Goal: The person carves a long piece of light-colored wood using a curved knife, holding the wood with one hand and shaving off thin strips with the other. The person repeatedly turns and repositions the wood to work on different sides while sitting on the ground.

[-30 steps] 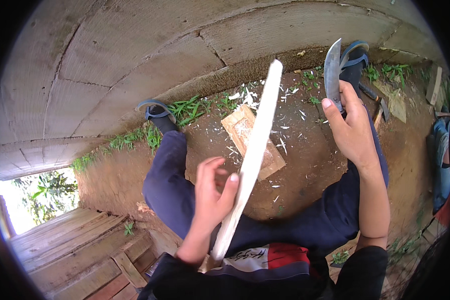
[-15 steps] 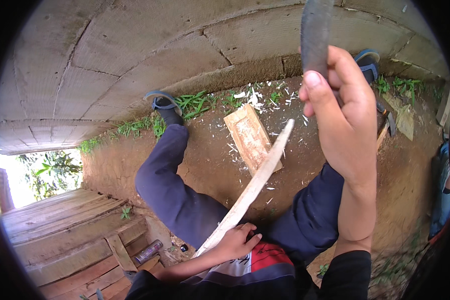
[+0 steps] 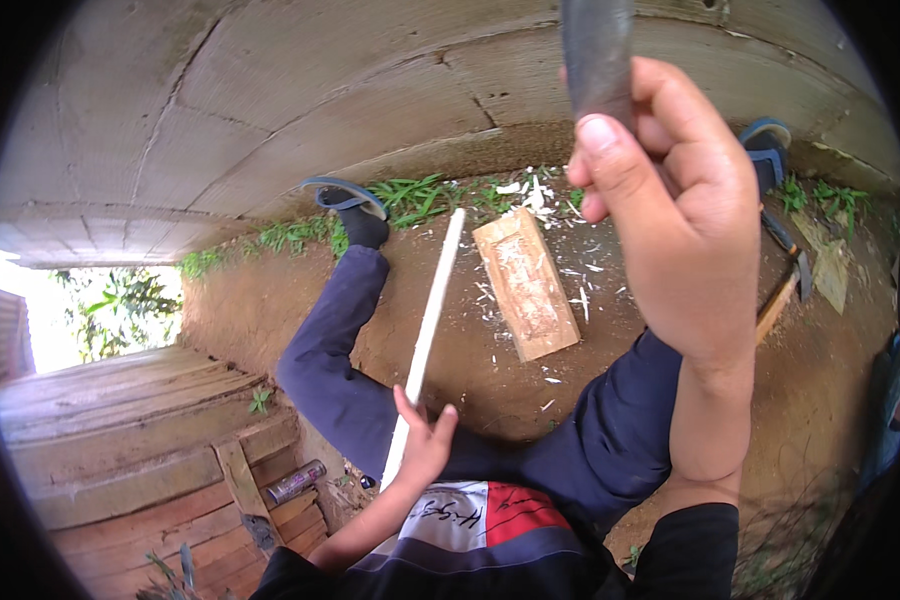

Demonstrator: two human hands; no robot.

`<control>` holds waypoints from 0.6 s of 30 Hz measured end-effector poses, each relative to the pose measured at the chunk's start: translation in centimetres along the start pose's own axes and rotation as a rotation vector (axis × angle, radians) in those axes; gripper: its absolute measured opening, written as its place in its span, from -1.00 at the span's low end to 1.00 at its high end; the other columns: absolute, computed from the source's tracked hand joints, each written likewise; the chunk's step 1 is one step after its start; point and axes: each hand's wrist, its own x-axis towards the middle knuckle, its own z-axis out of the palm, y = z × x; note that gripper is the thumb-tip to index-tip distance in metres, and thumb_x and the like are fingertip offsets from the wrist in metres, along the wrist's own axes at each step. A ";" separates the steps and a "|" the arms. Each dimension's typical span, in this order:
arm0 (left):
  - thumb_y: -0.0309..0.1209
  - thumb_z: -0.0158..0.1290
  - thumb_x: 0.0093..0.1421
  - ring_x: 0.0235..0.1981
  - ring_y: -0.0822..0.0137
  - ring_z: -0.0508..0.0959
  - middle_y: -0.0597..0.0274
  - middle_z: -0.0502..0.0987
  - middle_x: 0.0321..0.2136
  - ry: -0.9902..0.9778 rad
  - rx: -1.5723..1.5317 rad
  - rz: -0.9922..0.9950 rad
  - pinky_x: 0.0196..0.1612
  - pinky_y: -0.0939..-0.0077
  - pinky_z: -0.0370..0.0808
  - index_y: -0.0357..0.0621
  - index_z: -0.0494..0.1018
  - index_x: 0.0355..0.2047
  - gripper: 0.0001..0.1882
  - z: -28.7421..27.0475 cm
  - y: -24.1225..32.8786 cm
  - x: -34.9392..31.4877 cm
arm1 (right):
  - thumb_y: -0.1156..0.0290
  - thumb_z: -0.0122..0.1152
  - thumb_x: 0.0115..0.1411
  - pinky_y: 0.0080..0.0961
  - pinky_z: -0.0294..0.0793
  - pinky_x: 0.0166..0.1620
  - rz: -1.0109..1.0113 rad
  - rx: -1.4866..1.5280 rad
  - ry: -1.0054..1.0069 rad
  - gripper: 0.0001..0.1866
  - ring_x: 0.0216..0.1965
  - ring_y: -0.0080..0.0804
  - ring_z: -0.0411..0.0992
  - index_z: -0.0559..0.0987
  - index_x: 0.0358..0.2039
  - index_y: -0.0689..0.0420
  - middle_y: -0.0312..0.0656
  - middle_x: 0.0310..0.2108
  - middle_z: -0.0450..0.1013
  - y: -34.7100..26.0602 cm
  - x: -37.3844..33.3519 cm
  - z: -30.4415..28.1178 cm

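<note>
"Beside a grey wall [image 3: 300, 75], pale shavings [image 3: 538, 197] are littering bare earth [image 3: 255, 320]. What are you gripping?"

"Your right hand [image 3: 685, 225] is clasping a knife [image 3: 598, 60], blade raised, likely keeping its edge clear of your left hand [image 3: 425, 452]."

"Where's the pale stick [image 3: 434, 315] lying?"

"It's slanting across your left thigh [image 3: 355, 402], your left hand touching it, probably steadying; whether those fingers are closing, I can't tell."

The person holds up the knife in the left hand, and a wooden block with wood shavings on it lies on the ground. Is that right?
Not quite: the head view shows the knife in the right hand. The wooden block with wood shavings on it does lie on the ground.
</note>
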 end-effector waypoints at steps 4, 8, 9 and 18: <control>-0.23 -0.04 0.29 0.07 0.18 0.33 -0.04 0.12 0.14 0.237 -0.116 -0.082 0.01 0.29 0.35 0.10 -0.57 0.30 -0.07 -1.6 -1.0 1.7 | 0.49 0.04 0.28 -0.79 0.34 -0.40 -0.023 0.074 -0.024 -0.75 -0.44 -0.73 0.34 0.45 -0.05 0.29 -0.35 -0.47 0.40 -0.5 0.2 -0.1; -0.31 0.11 0.18 0.15 0.08 0.19 -0.17 0.16 0.08 0.319 0.438 0.136 0.22 0.31 0.07 -0.48 -0.33 0.25 -0.06 -4.4 0.7 -1.2 | 0.50 0.05 0.27 -0.78 0.33 -0.40 0.044 0.042 -0.047 -0.77 -0.45 -0.73 0.32 0.44 -0.08 0.30 -0.34 -0.45 0.40 0.0 -0.6 -0.1; -0.32 0.07 0.19 0.22 0.03 0.14 -0.26 0.12 0.14 0.420 0.335 0.338 0.28 0.30 -0.01 -0.51 -0.30 0.24 -0.10 -5.3 1.0 -2.0 | 0.49 0.05 0.27 -0.78 0.33 -0.40 0.032 -0.010 -0.063 -0.76 -0.44 -0.73 0.32 0.44 -0.08 0.30 -0.34 -0.45 0.40 -0.2 -0.9 0.0; -0.34 -0.17 0.34 0.20 0.14 0.23 -0.20 0.12 0.23 0.939 0.146 0.886 0.20 0.27 0.19 -0.12 0.11 -0.06 -0.76 -21.8 5.8 -7.0 | 0.49 0.08 0.24 -0.70 0.36 -0.34 -0.021 0.134 0.002 -0.78 -0.42 -0.68 0.35 0.46 -0.12 0.30 -0.32 -0.45 0.42 -2.2 -2.0 -0.6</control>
